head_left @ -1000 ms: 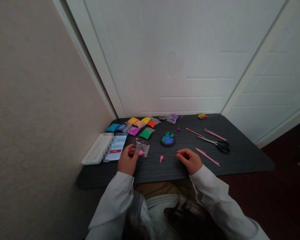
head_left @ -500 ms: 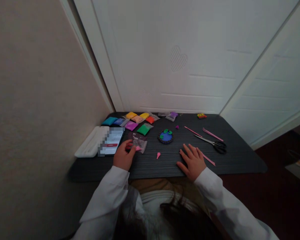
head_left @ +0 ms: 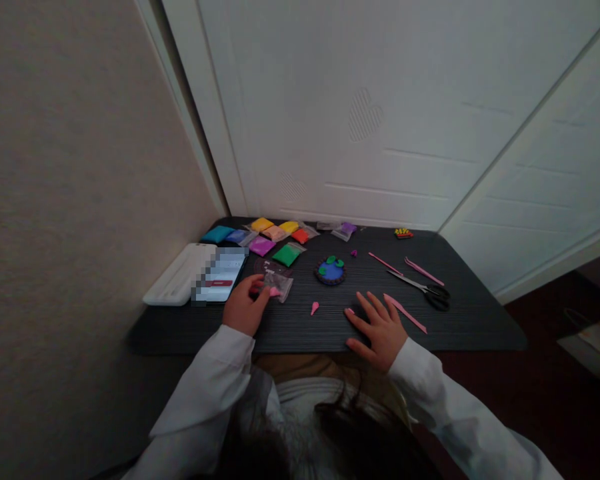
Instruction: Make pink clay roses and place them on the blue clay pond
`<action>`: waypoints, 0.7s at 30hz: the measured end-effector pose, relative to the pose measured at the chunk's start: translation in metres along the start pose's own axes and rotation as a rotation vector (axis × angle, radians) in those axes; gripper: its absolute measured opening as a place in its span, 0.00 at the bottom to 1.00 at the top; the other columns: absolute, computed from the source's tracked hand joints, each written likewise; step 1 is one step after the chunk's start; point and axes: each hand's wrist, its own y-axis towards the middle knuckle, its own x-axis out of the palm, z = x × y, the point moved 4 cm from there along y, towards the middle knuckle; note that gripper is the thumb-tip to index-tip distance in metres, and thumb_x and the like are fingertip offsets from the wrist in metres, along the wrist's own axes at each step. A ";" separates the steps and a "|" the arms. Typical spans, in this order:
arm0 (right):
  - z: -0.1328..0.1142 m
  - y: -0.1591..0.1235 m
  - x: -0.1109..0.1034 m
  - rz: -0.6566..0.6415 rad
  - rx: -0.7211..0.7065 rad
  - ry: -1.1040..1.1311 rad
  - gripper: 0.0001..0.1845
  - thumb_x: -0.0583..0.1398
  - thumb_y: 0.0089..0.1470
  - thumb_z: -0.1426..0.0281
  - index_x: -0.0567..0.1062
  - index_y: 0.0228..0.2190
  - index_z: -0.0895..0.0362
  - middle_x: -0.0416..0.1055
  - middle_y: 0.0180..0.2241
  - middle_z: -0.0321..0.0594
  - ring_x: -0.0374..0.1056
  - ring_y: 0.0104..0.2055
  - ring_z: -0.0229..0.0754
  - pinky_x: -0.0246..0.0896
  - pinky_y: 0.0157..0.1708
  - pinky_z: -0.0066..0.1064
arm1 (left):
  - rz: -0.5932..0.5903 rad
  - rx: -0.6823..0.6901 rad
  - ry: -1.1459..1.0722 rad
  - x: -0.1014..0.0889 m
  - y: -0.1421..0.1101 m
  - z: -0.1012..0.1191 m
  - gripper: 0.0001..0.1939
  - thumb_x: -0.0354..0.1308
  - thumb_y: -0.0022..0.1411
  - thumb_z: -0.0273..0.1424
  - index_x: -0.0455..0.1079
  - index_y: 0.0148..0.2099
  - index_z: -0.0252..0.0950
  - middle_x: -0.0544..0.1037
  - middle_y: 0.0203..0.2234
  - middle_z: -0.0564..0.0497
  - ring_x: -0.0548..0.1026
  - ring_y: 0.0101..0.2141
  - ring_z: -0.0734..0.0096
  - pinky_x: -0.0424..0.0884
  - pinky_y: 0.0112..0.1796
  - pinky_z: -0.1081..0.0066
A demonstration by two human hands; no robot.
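Note:
My left hand is closed, thumb and fingers curled on a clear plastic bag of pink clay. Flat on the dark table, my right hand has its fingers spread. A tiny pink piece of clay shows at its index fingertip. Between the hands lies a pink teardrop of clay. Behind that is a round blue clay disc with a dark beaded rim and green pieces on it. A pink clay knife rests just right of my right hand.
Scissors, pink tweezers and a thin pink tool lie at the right. Several coloured clay bags, one green, fill the back left. A phone sits beside a white case. A white door stands behind.
My right hand has shifted left, uncovering more of the pink clay knife, and a tiny pink piece now shows at its index fingertip. My left hand keeps hold of the bag.

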 end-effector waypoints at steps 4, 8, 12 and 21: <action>0.009 0.000 0.000 0.034 0.124 -0.032 0.29 0.45 0.50 0.51 0.59 0.51 0.49 0.46 0.58 0.48 0.40 0.59 0.55 0.31 0.52 0.53 | -0.004 0.000 0.005 0.000 0.000 0.001 0.21 0.50 0.51 0.41 0.64 0.45 0.35 0.73 0.34 0.48 0.70 0.34 0.67 0.66 0.33 0.68; 0.003 0.001 0.003 0.012 0.026 -0.021 0.29 0.45 0.49 0.49 0.57 0.51 0.44 0.46 0.58 0.43 0.39 0.59 0.52 0.30 0.53 0.52 | -0.012 0.002 0.007 0.000 -0.001 0.001 0.21 0.50 0.51 0.41 0.64 0.45 0.36 0.73 0.35 0.48 0.70 0.34 0.67 0.66 0.33 0.68; 0.013 0.005 0.005 0.057 0.178 -0.033 0.27 0.44 0.51 0.52 0.60 0.50 0.47 0.47 0.58 0.45 0.40 0.59 0.52 0.32 0.52 0.52 | -0.014 -0.001 0.008 0.000 -0.001 0.000 0.22 0.50 0.51 0.41 0.64 0.45 0.35 0.73 0.35 0.48 0.70 0.34 0.67 0.66 0.31 0.69; 0.028 0.026 0.003 0.251 0.278 0.151 0.11 0.56 0.47 0.61 0.72 0.32 0.53 0.64 0.47 0.42 0.53 0.53 0.47 0.40 0.49 0.44 | -0.020 -0.003 0.017 -0.001 0.000 0.000 0.22 0.50 0.51 0.42 0.64 0.45 0.35 0.73 0.35 0.48 0.70 0.34 0.67 0.66 0.32 0.69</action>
